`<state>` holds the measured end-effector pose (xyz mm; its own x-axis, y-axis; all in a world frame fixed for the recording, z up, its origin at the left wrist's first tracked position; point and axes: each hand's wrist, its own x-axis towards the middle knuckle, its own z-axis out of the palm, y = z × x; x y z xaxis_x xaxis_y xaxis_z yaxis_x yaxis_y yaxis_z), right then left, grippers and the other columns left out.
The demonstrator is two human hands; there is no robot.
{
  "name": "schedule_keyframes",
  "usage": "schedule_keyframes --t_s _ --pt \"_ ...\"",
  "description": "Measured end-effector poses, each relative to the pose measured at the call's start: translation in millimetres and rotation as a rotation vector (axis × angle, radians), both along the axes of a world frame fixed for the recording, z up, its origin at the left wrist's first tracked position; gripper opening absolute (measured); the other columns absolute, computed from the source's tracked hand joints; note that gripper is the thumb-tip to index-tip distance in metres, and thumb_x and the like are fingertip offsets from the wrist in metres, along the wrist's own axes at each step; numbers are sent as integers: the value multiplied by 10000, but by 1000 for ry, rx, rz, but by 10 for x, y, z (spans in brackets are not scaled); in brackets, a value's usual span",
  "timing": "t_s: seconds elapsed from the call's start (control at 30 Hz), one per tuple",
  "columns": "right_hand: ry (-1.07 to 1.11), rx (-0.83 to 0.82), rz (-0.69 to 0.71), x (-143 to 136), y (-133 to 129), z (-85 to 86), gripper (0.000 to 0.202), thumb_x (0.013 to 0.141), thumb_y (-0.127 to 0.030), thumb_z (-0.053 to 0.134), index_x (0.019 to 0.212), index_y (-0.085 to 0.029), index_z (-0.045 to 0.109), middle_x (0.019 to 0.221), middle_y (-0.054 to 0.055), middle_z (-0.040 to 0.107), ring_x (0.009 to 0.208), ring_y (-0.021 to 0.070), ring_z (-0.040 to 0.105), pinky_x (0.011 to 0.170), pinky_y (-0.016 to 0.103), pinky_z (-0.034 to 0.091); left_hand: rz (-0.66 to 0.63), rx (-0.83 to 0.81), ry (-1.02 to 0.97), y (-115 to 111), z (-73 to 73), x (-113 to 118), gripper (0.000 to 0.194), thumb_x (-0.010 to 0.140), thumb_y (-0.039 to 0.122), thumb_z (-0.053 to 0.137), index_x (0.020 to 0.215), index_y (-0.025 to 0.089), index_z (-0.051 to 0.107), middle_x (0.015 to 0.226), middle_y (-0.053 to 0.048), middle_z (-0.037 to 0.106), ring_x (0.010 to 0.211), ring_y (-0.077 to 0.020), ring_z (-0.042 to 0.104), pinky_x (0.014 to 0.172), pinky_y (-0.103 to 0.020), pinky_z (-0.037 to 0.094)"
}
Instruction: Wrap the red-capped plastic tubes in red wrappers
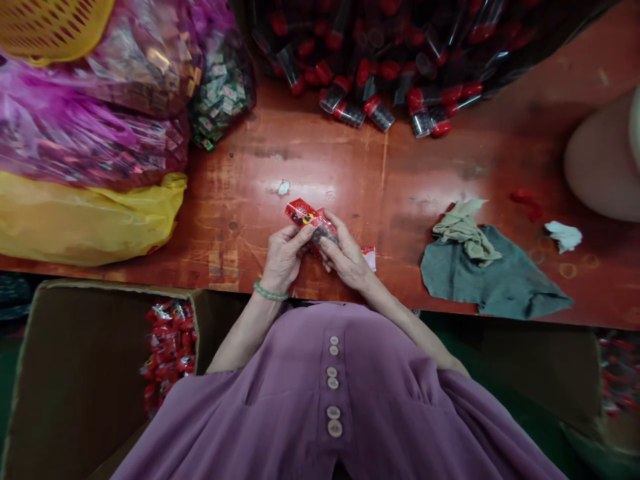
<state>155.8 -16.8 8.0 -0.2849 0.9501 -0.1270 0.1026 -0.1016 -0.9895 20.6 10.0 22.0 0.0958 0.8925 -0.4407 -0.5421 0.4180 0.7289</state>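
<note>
Near the front edge of the reddish-brown table (240, 220), both hands meet on a red printed packet (301, 211) with a clear, shiny part. My left hand (285, 257), with a green bracelet at its wrist, pinches the packet's left side between thumb and fingers. From the right, my right hand (345, 257) grips the packet's dark, see-through end. Fingers cover much of the packet's lower side. Just right of my right hand lies a small red and white wrapper (369, 257), partly hidden by the hand.
Filled plastic bags (90, 217) and a yellow basket (55, 27) occupy the left. Red-capped clear tubes (380, 113) spread along the back. Grey cloth (490, 277) and a pale round container (603, 160) stand right. Open cartons (75, 373) sit below the table edge.
</note>
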Motion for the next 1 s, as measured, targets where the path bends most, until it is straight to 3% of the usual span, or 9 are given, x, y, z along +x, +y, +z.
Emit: schedule_keyframes --t_s 0.1,0.17,0.33,0.47,0.57,0.63,0.7,0.87,1.0 --pt "-125 99 -23 -5 16 46 616 1015 -387 392 1569 -237 169 1188 106 655 1044 243 671 906 461 590 -29 19 -38 33 -34 -41 365 587 428 901 785 167 741 768 -23 747 680 -126 672 682 -249 519" --pt "-220 182 -8 -5 25 71 620 1004 -365 413 1566 -229 188 1392 123 560 1241 267 589 1039 490 518 -11 26 -45 58 -49 -60 384 583 456 899 774 167 732 770 -29 747 709 -145 684 708 -267 522" --pt "-341 272 53 -31 20 71 627 994 -314 398 1570 -201 178 1495 150 470 1319 280 538 1087 500 478 -8 -4 -28 101 -45 -71 404 490 423 941 713 157 734 724 -20 743 646 -126 661 693 -254 517" --pt "-214 179 -9 -99 18 69 601 1013 -390 376 1566 -234 199 1418 120 528 1206 250 601 1020 459 531 -32 13 -49 131 -13 -72 357 513 405 935 698 170 740 702 -4 732 615 -101 635 677 -238 517" --pt "-59 37 -48 -156 28 62 610 1010 -492 368 1562 -285 210 1099 81 640 898 202 656 783 390 604 -58 20 -43 161 -3 -83 338 533 389 928 717 173 744 715 -7 728 618 -105 628 666 -245 514" --pt "61 -55 -59 -181 39 51 629 1001 -523 387 1557 -298 199 816 12 585 641 152 571 594 322 567 -86 9 -39 182 -9 -99 327 547 383 921 718 173 739 723 -12 726 615 -113 626 645 -252 513" --pt "161 -117 -72 -191 53 37 643 990 -519 429 1547 -299 195 673 -51 461 517 115 448 488 263 490 -125 5 -38 203 -19 -114 314 573 378 909 729 171 732 724 -18 722 619 -126 632 633 -263 516" --pt "299 -178 -102 -166 87 -13 678 965 -505 488 1534 -303 180 648 -80 387 479 93 373 419 212 408 -216 11 -52 257 -44 -98 350 575 412 906 744 166 723 719 -33 721 585 -149 634 575 -281 519" --pt "198 -138 -121 -132 94 -36 689 978 -498 458 1554 -270 158 681 -53 475 504 113 454 463 253 490 -195 -43 -75 278 -74 -31 372 554 439 911 712 168 710 666 -13 712 510 -114 590 555 -259 520"
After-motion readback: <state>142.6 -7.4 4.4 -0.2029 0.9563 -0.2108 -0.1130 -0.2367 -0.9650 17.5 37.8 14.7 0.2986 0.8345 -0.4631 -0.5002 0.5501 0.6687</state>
